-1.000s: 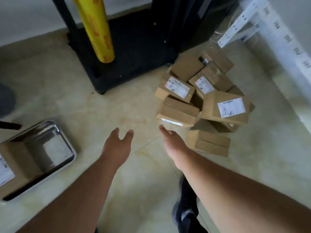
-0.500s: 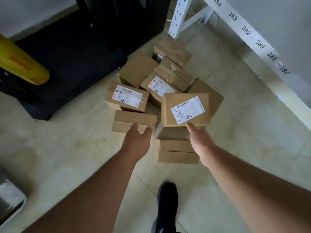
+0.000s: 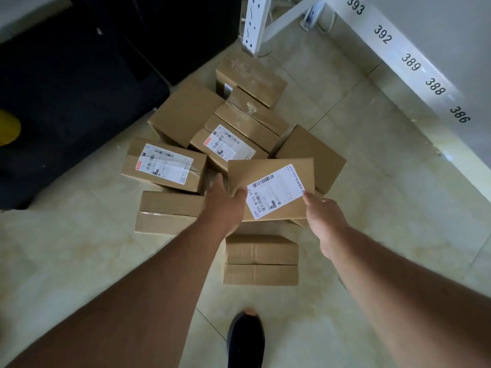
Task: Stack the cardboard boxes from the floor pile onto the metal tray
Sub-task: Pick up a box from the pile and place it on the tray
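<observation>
**Two hands take hold of a labelled box atop the floor pile**

Seen from above, a person's two bare arms reach down to a loose pile of cardboard boxes (image 3: 239,144) on a pale tiled floor (image 3: 372,181). The left hand (image 3: 225,205) grips the left edge of the topmost labelled box (image 3: 271,189), thumb on its top face, fingers hidden behind the side. The right hand (image 3: 322,216) pinches the box's near right corner, thumb on top at the edge of the white shipping label (image 3: 276,193). The metal tray is out of view.

The boxes are plain brown corrugated card, rectangular, matte, with taped seams; several carry white barcode labels. They lie at mixed angles, leaning on one another.

Likely risks: the held box rests on tilted neighbours, so lifting it may let the boxes beneath slide or tumble. The right hand's grip looks shallow, at a corner only, and smooth card could slip or twist out. A plain box (image 3: 260,258) lies just in front of the person's dark shoe (image 3: 245,341), a possible trip point when turning away.
</observation>
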{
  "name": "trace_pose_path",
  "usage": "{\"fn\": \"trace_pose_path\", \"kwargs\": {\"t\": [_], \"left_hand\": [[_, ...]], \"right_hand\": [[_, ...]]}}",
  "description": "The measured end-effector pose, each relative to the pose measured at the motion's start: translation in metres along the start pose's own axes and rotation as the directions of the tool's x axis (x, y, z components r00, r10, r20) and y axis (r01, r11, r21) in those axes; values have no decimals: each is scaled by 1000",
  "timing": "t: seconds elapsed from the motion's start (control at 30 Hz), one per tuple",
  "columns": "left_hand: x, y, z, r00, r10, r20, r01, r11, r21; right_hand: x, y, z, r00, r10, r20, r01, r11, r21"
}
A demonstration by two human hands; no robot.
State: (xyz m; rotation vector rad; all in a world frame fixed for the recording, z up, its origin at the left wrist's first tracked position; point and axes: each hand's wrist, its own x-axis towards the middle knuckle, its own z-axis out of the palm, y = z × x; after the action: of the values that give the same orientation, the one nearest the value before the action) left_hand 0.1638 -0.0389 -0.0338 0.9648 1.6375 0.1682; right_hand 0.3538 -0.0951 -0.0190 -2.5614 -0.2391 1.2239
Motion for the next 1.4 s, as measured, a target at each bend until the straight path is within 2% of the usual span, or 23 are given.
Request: {"fn": "trace_pose_path", "kwargs": {"t": [0.13,0.27,0.43,0.57,0.7,0.8,0.93,1.03,1.13,1.4], "left_hand": [[17,15,0,997,47,54,-49,998,31],[19,21,0,996,39,78,-40,999,5],[-2,18,-16,995,36,88,-35,999,-9],[-22,4,-37,994,13,112,-4,997,-82],[-41,-13,-66,987,90,134,-87,996,-27],[-51,-23,-85,985,131,113,-127,991,-43],[-64,-41,-119,992,116,42,-112,989,-98],[-73,-55,-143,995,98,-15,-99,976,-194],[-78,-71,-163,996,75,-48,-85,964,-253],[-95,-138,-221,992,12,-124,-34,985,-172]], "right_hand": [[5,2,9,999,38,38,-40,999,36],[1,2,6,1000,13,-18,-11,996,93],[-18,-7,-5,987,-79,-137,102,980,170],[-45,-27,3,974,-179,-142,211,943,258],[-74,-46,23,939,-308,-151,338,909,244],[-95,-57,44,935,-335,-119,354,908,222],[-127,-63,68,941,-338,-24,335,915,227],[-152,-62,94,903,-422,86,409,903,134],[-174,-58,120,890,-437,133,432,900,65],[-229,-45,178,828,-494,266,519,854,-30]]}}
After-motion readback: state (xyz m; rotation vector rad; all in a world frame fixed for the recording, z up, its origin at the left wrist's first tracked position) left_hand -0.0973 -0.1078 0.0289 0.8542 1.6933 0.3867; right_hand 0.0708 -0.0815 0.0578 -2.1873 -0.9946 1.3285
